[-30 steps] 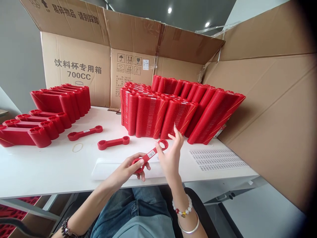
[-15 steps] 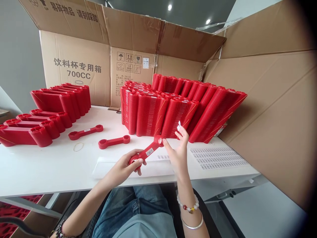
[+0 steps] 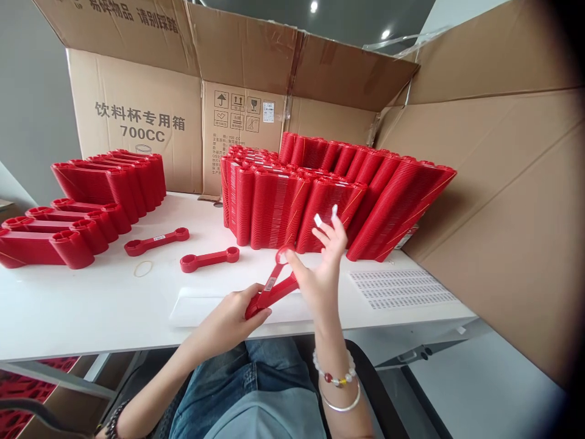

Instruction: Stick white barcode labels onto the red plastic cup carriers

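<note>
My left hand [image 3: 235,317] grips the near end of a red plastic two-ring cup carrier [image 3: 273,280] with a white barcode label, held above the table's front edge. A second red carrier [image 3: 287,286] fans out just under it from the same grip. The thumb of my right hand [image 3: 320,271] touches the far ring of the labelled carrier while its other fingers are spread upward. Both hands hover over a white backing sheet [image 3: 201,305].
Two loose red carriers [image 3: 156,241] [image 3: 209,258] and a rubber band [image 3: 143,268] lie on the white table [image 3: 82,305]. Tall red stacks [image 3: 329,201] stand behind; lower stacks [image 3: 86,201] sit left. A barcode label sheet [image 3: 402,288] lies right. Cardboard boxes [image 3: 137,116] wall the back and right.
The labelled carrier has tilted from flat to edge-on and steeper, and a second carrier now shows beneath it. My right hand's fingers have opened upward; the left grip stays.
</note>
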The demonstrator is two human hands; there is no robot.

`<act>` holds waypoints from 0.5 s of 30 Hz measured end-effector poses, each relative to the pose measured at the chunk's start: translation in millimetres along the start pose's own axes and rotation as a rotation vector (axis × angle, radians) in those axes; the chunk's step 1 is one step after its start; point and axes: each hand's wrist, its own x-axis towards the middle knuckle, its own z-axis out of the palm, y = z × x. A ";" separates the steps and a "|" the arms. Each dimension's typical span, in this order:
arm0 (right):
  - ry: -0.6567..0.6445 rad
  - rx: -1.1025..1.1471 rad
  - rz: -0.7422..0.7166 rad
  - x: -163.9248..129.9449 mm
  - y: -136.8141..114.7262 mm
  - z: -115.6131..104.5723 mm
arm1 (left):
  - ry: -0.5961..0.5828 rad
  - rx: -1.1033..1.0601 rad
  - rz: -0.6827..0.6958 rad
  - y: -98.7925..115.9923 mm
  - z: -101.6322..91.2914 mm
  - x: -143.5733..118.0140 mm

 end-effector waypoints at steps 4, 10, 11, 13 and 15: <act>-0.160 0.156 -0.152 -15.6 -36.6 0.1 | 0.007 -0.107 -0.024 -1.6 -0.6 1.2; -0.279 0.226 0.050 -22.2 -22.9 -23.1 | -0.110 -0.559 -0.036 7.3 -14.4 3.8; -0.301 0.230 0.092 -20.0 -17.2 -24.1 | -0.106 -0.590 -0.031 8.1 -15.6 4.1; -0.340 0.240 0.147 -15.6 -9.5 -23.3 | -0.087 -0.619 -0.035 8.3 -16.2 4.7; -0.377 0.257 0.180 -13.0 -7.5 -20.8 | -0.069 -0.626 -0.043 7.0 -15.2 5.4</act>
